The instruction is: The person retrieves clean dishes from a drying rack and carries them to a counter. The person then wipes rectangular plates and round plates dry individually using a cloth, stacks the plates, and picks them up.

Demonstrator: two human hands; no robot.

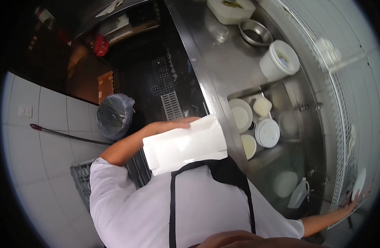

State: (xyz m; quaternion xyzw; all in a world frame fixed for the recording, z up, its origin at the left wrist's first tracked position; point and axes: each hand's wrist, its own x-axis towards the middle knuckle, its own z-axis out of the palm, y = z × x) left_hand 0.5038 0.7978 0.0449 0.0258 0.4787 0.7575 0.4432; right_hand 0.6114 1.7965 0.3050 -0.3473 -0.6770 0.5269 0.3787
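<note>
Against my chest, my left hand and forearm hold a white rectangular container, its smooth long face toward me. The fingers curl over its far edge, partly hidden. Far to the right, my outstretched right hand is at the wire rack, at the lower edge of a thin white round plate or lid. Its fingers appear closed on that edge, small and near the rim of the view.
Right of me, the steel sink contains several white tubs and lids and a white jug. A white bucket, steel bowl and large tub stand on the counter. A lined bin and a long handle are left.
</note>
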